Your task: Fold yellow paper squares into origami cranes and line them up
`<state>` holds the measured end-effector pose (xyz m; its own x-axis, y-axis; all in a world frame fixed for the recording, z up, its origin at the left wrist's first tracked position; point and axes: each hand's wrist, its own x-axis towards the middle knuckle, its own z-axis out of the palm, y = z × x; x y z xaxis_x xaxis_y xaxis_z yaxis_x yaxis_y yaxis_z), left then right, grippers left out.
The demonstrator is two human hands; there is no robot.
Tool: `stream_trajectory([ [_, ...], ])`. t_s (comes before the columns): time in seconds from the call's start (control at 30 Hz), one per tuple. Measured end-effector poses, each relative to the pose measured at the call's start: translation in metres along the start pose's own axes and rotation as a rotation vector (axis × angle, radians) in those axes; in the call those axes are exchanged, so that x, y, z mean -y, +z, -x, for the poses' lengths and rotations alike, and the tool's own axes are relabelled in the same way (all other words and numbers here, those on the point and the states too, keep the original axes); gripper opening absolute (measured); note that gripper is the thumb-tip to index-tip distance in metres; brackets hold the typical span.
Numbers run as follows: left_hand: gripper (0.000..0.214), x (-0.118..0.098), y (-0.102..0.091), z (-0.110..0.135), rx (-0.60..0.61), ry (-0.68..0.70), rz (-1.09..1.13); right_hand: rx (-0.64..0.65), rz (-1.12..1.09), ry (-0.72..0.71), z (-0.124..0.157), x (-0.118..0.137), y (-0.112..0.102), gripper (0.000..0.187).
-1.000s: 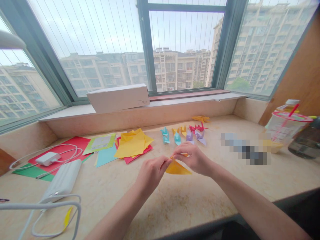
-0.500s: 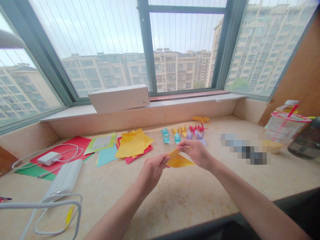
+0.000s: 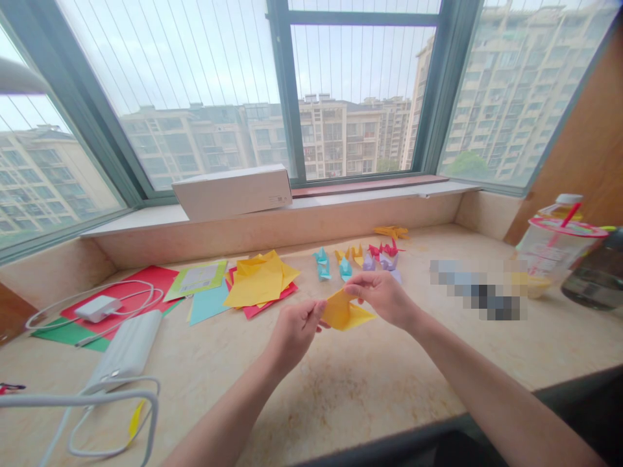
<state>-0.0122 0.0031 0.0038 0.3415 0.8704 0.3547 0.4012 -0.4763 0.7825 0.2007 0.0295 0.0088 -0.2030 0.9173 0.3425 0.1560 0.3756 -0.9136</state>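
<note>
Your left hand and right hand both pinch one yellow paper, folded to a triangle-like shape. Left thumb and forefinger are clamped on its left corner, and the right fingertips are clamped on its top edge. The paper hangs between your two hands, lifted off the counter, touching nothing else.

Counts:
- Just past your right fingertips is a cluster of small folded paper figures in teal, yellow, red and purple. There are roughly ten; they overlap, so I cannot tell the exact count.
- Farther back from them is one orange folded bit.
- Left of your left fingers, near, is one stack of yellow sheets lying on a red sheet.
- Beside that are one teal sheet and one pale green sheet with a white label whose text is too small to read.
- Further left are one big red sheet and one green sheet.
- One white charger with its cable sits on the red sheet.
- One white power bank is well left of your left hand.
- One white box is on the sill beyond your fingers. It has a tiny mark on its end, unreadable.
- Far right of your right hand is one clear cup with a pink lid and straw. Its print is not legible.
- One capped bottle stands behind the cup, and one dark jar beside it.

No brand is readable anywhere.
</note>
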Motion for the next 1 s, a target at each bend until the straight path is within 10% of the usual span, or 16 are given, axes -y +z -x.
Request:
stream_trajectory([
  [0.2, 0.046, -0.001, 0.004, 0.004, 0.232, -0.163, 0.191, 0.105, -0.053, 0.042, 0.002, -0.002, -0.001, 0.024],
  [0.63, 0.042, 0.004, 0.007, 0.001, 0.124, -0.154, 0.181, -0.094, 0.103, -0.035, -0.002, -0.005, -0.004, 0.026],
  [0.8, 0.04, 0.004, 0.005, -0.005, -0.093, -0.226, 0.282, -0.3, 0.272, -0.176, -0.002, -0.002, -0.003, 0.033],
  [1.0, 0.038, -0.003, 0.013, -0.003, -0.119, -0.265, 0.419, -0.048, 0.12, -0.124, 0.009, 0.001, 0.015, 0.042],
])
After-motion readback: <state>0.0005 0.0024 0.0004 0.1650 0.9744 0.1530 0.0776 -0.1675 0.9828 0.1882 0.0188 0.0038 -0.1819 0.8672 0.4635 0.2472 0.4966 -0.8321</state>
